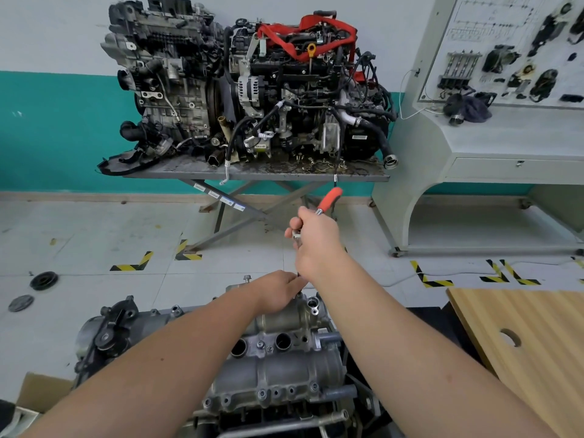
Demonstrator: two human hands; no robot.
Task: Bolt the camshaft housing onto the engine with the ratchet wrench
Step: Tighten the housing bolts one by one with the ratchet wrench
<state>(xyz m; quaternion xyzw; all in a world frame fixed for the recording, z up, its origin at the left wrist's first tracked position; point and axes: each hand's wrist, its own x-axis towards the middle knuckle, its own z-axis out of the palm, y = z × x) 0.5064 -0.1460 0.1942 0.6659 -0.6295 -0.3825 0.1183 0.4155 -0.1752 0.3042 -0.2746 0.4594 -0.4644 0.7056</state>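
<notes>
Right hand [311, 235] grips the ratchet wrench [328, 199]; left hand [279, 289] apparently pinches its socket onto a far camshaft housing [275, 374] bolt; tightening unfinished.

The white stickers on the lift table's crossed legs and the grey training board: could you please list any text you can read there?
None is legible.
White stickers on the grey scissor-lift table: print too small.
Grey training board with black car parts: diagram lines blurred.
Label on the black engine: unreadable.

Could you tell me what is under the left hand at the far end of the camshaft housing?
The left hand rests on the camshaft housing, its fingers at the ratchet wrench extension. The bolt beneath is covered.
</notes>
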